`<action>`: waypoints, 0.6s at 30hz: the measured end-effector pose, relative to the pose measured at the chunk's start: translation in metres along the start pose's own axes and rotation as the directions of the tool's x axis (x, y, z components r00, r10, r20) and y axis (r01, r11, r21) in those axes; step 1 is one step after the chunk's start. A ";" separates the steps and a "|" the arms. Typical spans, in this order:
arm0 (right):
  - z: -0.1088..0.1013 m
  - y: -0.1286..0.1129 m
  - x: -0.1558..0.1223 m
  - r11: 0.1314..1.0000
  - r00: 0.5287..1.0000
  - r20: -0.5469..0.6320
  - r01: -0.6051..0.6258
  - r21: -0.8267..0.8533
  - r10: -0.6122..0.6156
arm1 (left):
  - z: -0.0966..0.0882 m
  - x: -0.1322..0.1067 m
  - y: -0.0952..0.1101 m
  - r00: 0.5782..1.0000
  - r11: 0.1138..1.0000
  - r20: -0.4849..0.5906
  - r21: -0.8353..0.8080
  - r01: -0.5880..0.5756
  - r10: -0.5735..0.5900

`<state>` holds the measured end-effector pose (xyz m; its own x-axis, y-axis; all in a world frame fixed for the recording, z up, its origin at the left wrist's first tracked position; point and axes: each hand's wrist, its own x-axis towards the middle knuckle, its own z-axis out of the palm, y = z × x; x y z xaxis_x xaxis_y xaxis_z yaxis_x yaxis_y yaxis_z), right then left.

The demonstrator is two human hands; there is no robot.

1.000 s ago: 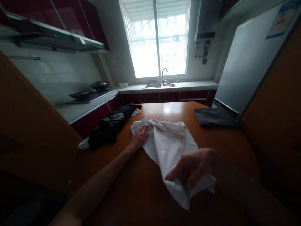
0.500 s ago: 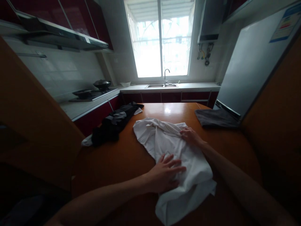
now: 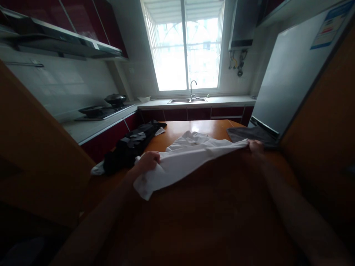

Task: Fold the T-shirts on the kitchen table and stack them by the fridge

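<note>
A white garment point(image 3: 188, 157) is stretched out between my two hands, lifted a little above the orange-brown table point(image 3: 210, 218). My left hand point(image 3: 148, 161) is closed on its left end, where a loose flap hangs down. My right hand point(image 3: 255, 146) is closed on its right end, close to a folded grey cloth point(image 3: 251, 135). The far part of the white garment still lies bunched on the table.
A black garment point(image 3: 130, 147) with a white piece lies along the table's left edge. A large white fridge point(image 3: 294, 70) stands at the right. Behind are a counter with a stove point(image 3: 100, 111), a sink point(image 3: 188, 99) and a bright window.
Both hands left the flat-lying white garment, took hold of its ends and pulled them apart and up, so it now hangs stretched between them, farther from me.
</note>
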<state>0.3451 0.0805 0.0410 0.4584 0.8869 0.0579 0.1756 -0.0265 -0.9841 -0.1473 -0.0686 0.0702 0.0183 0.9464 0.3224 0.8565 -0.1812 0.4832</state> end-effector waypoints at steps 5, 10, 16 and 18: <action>-0.003 0.005 0.001 0.998 1.000 0.018 0.018 -0.058 -0.017 | 0.000 0.008 -0.032 0.987 0.991 0.154 0.129 0.036 -0.056; -0.008 0.001 0.001 0.986 0.995 -0.024 0.097 -0.135 -0.101 | 0.014 -0.009 -0.017 0.905 0.938 0.391 0.346 0.025 -0.168; -0.022 -0.003 0.005 0.935 0.977 -0.083 0.162 -0.315 -0.197 | -0.007 -0.023 0.042 0.806 0.996 0.591 -0.035 0.086 -0.048; -0.022 -0.002 0.006 0.958 0.981 -0.086 0.149 -0.245 -0.174 | -0.024 -0.019 0.052 0.673 0.961 0.739 -0.177 0.210 -0.011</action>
<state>0.3667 0.0762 0.0468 0.4938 0.8351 0.2425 0.4495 -0.0064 -0.8932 -0.1151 -0.1028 0.1087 0.3841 0.8369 -0.3899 0.7359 -0.0225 0.6767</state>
